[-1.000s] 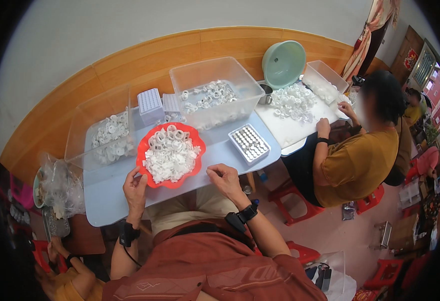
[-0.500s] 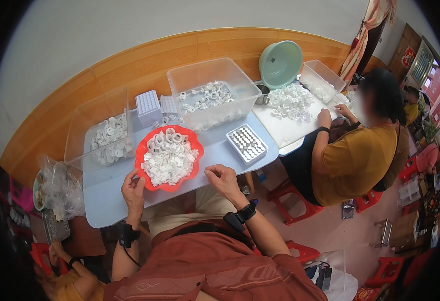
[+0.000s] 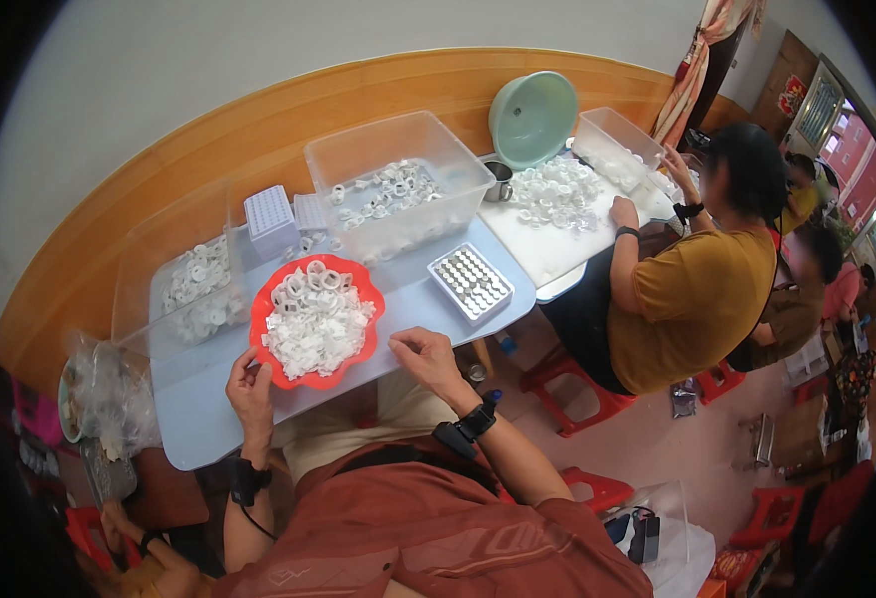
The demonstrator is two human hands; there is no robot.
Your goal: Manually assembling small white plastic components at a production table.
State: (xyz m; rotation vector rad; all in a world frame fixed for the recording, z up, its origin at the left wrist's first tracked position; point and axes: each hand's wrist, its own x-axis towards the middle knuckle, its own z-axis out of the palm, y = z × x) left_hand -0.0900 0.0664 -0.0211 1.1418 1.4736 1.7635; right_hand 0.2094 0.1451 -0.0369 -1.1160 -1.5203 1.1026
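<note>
A red scalloped bowl [image 3: 370, 344] full of small white plastic pieces [image 3: 315, 334] stands near the front edge of the blue table [image 3: 198, 419]. Close against the bowl's near left rim is my left hand [image 3: 249, 397], its fingers bent and drawn together; what they hold, if anything, does not show. My right hand [image 3: 430, 359] hovers at the table's front edge, to the right of the bowl. Its thumb and fingertips press together, and anything between them is too small to make out. Beyond it sits a white tray [image 3: 471, 283] with rows of round metallic pieces.
Behind the bowl are clear plastic bins [image 3: 398, 224] with white rings, and a white block [image 3: 271, 221] with a gridded top. To the right, a co-worker [image 3: 692, 299] sits at a white board [image 3: 532, 244] piled with translucent parts. A green basin [image 3: 533, 120] leans on the wall.
The view has shifted slightly, moving the table leftward in the picture. My hands keep nearly the same pose beside the bowl. The co-worker's farther hand has risen toward the clear bin.
</note>
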